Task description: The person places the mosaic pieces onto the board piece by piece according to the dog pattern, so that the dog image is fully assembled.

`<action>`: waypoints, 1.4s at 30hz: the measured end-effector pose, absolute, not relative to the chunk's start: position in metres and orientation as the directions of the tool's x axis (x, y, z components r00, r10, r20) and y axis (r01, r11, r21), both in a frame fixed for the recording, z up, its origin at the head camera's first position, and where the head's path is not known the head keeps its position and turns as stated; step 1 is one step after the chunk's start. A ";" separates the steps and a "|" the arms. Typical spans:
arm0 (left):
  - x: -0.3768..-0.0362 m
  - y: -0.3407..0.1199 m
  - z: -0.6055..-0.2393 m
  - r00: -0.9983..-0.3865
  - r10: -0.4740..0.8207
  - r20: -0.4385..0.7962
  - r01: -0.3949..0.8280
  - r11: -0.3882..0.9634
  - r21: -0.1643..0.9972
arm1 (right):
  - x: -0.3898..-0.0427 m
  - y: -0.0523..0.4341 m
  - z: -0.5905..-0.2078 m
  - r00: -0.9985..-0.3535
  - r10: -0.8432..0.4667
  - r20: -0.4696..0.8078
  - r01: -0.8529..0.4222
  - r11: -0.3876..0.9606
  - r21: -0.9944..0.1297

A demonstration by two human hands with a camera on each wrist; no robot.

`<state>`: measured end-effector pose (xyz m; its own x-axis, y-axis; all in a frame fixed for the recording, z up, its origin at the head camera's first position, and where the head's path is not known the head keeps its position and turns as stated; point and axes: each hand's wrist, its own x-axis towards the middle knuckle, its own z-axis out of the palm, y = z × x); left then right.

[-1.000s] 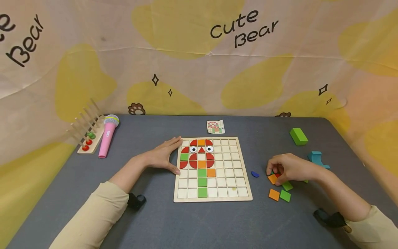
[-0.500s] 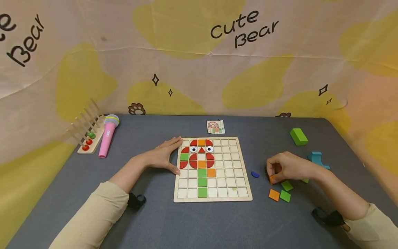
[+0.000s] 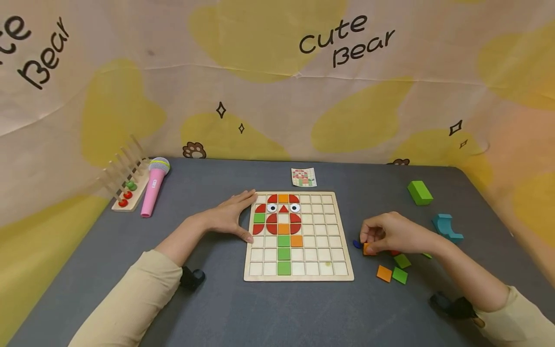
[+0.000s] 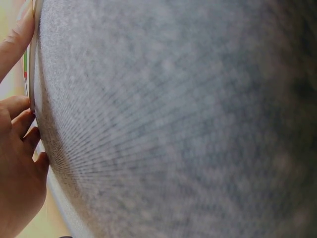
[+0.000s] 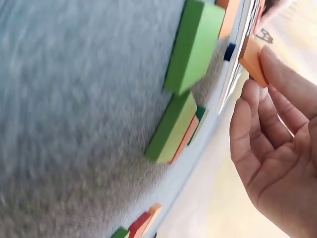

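Observation:
A wooden grid board [image 3: 299, 278] lies mid-table, its cells partly filled with red, orange and green tiles and two eye pieces. Along its left edge rests my left hand [image 3: 227, 219], thumb and fingers spread; the left wrist view [image 4: 22, 173] has those fingers at the rim. My right hand [image 3: 396, 234] pinches an orange square tile [image 5: 252, 59] between thumb and fingers, right of the board. Just left of that tile lies a blue half-round piece [image 3: 357, 244]. Under and near the right hand are a green tile [image 3: 402, 261], another green tile [image 3: 400, 275] and an orange tile [image 3: 384, 273].
Behind the board lies a small picture card [image 3: 303, 177]. A pink microphone [image 3: 153, 190] and a wooden peg stand [image 3: 125, 200] with red and green beads are at the left. A green block [image 3: 419, 193] and a teal curved block [image 3: 446, 228] sit at the right.
My right hand has taken the orange tile from the loose pile and moved left with it toward the blue piece. The left hand stays at the board's edge.

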<state>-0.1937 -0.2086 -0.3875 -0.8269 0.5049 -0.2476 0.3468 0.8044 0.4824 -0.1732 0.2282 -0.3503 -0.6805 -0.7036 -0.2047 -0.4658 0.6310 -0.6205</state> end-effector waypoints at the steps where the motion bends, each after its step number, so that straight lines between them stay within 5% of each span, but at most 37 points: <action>1: -0.194 -0.208 -0.387 -0.827 0.505 -0.248 0.347 0.805 0.481 | -0.172 0.227 -0.351 -0.686 -0.700 -0.197 -0.467 0.632 -0.618; 13: -0.193 -0.207 -0.385 -0.829 0.499 -0.252 0.339 0.808 0.482 | -0.162 0.200 -0.358 -0.752 -0.658 -0.033 -0.508 0.611 -0.607; 21: -0.192 -0.207 -0.384 -0.827 0.501 -0.256 0.341 0.808 0.480 | -0.154 0.169 -0.358 -0.790 -0.612 -0.040 -0.438 0.608 -0.663; 42: -0.193 -0.208 -0.387 -0.827 0.509 -0.237 0.353 0.800 0.484 | -0.150 0.094 -0.362 -0.744 -0.669 -0.006 -0.491 0.553 -0.673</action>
<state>-0.1929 -0.2081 -0.3868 -0.8274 0.5091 -0.2373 0.3535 0.8003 0.4844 -0.1499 0.0942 -0.3625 -0.7436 -0.6687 -0.0060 -0.4915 0.5526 -0.6732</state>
